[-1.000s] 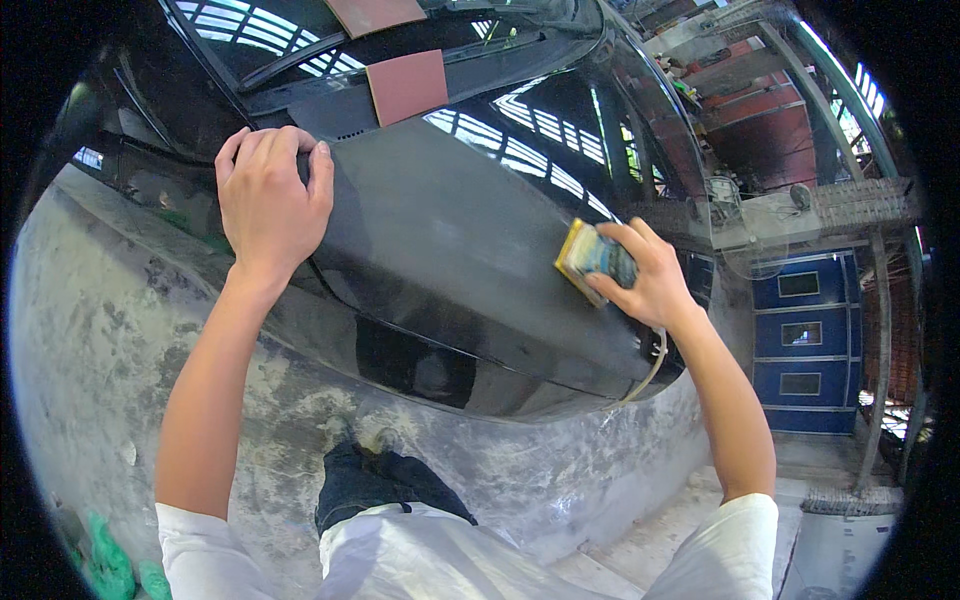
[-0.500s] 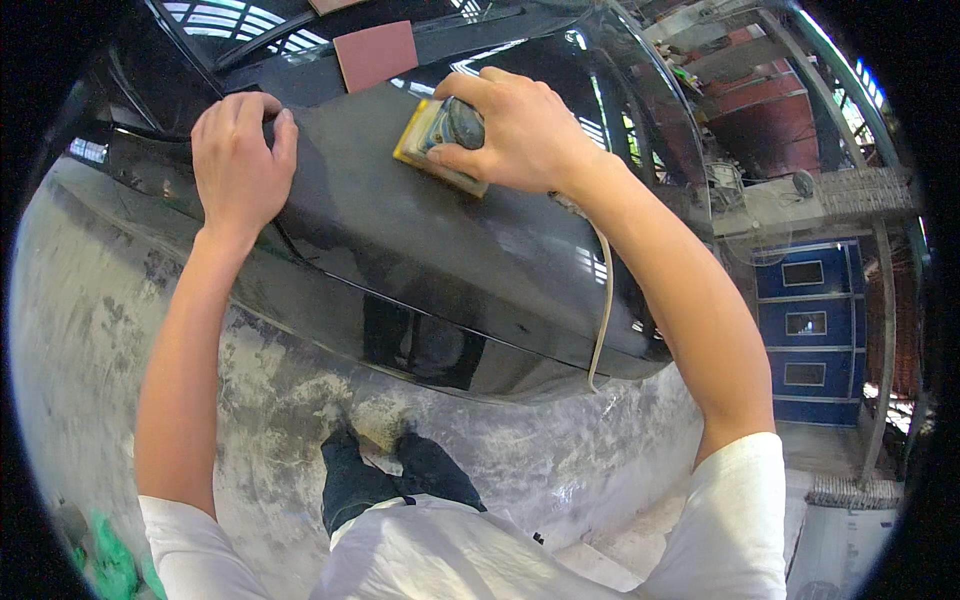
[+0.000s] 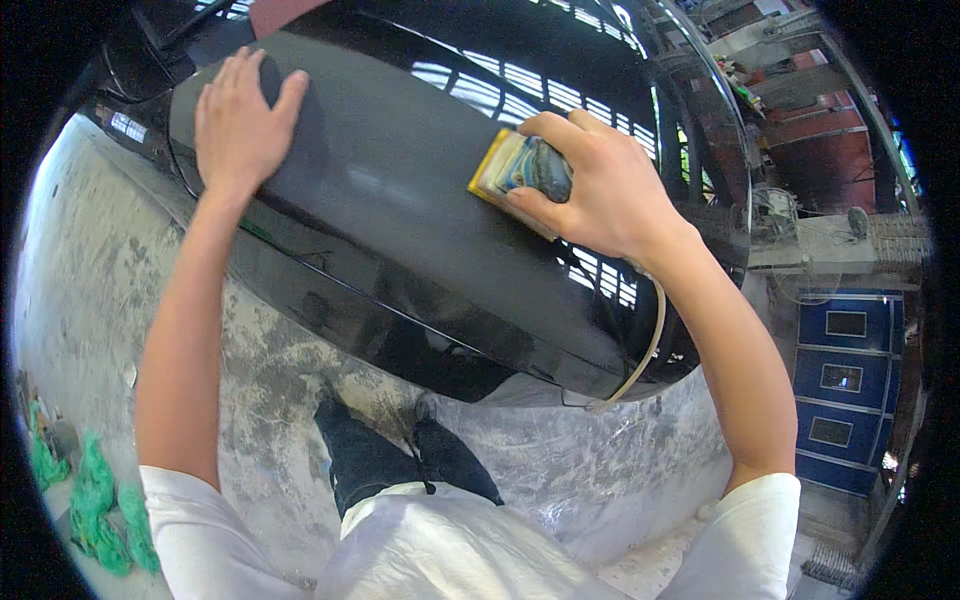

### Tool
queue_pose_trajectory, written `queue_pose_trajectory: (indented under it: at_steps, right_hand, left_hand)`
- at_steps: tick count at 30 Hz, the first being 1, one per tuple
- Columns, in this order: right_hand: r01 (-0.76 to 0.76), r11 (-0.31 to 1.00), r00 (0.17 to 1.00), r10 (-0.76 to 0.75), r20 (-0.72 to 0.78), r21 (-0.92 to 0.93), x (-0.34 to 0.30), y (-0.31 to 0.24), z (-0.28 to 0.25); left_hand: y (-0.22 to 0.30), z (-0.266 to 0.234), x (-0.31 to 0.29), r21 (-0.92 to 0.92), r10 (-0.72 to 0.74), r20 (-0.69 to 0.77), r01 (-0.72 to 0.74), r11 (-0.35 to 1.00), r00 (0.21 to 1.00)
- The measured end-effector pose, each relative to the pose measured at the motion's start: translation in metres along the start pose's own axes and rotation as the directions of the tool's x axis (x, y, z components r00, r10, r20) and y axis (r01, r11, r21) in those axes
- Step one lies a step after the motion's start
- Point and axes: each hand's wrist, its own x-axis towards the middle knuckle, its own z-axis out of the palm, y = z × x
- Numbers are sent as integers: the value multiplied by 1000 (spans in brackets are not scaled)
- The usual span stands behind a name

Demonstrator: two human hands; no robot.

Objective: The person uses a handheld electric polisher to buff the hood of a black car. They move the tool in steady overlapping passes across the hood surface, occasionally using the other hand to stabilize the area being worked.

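Observation:
My right hand (image 3: 610,185) is wrapped around a palm sander (image 3: 525,170), a block-shaped tool with a yellow-edged pad. The pad sits against a black car panel (image 3: 400,255), at the edge between a dull grey area and glossy paint. A pale hose or cord (image 3: 655,335) runs from under my right wrist down over the panel's right end. My left hand (image 3: 240,130) rests on the dull area at the left, its fingers stretched and thumb apart, holding nothing.
At the top left a reddish-brown sheet (image 3: 280,12) lies on the car. Blotchy grey concrete floor (image 3: 270,370) surrounds my legs. Green plastic bundles (image 3: 95,510) are at the lower left. A blue panelled door (image 3: 845,400) and a fan (image 3: 805,275) stand at the right.
The palm sander and my right hand have moved right and nearer along the panel. My left hand has flattened, its fingers more stretched. The view has shifted, so the reddish-brown sheet is mostly out of frame.

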Motion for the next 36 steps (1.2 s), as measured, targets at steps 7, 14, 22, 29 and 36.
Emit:
queue_pose_trajectory:
  at_steps: [7, 14, 22, 29, 36]
  right_hand:
    - [-77, 994, 996, 73, 51, 81, -94, 46, -14]
    - [-200, 976, 975, 191, 110, 83, -141, 62, -18]
    - [5, 1000, 999, -4, 36, -29, 1, -9, -3]
    - [39, 998, 999, -38, 9, -39, 71, -52, 8]
    - [-54, 998, 997, 55, 63, -8, -48, 10, -1]
  left_hand:
    - [-21, 3, 10, -22, 7, 43, -7, 1000, 999]
    - [-17, -2, 13, 4, -22, 67, 22, 1000, 998]
    - [-14, 7, 8, 33, -14, 41, 13, 999, 999]
    - [3, 10, -11, -5, -20, 41, 20, 1000, 999]
    - [22, 2, -12, 16, -77, 1, 77, 997, 997]
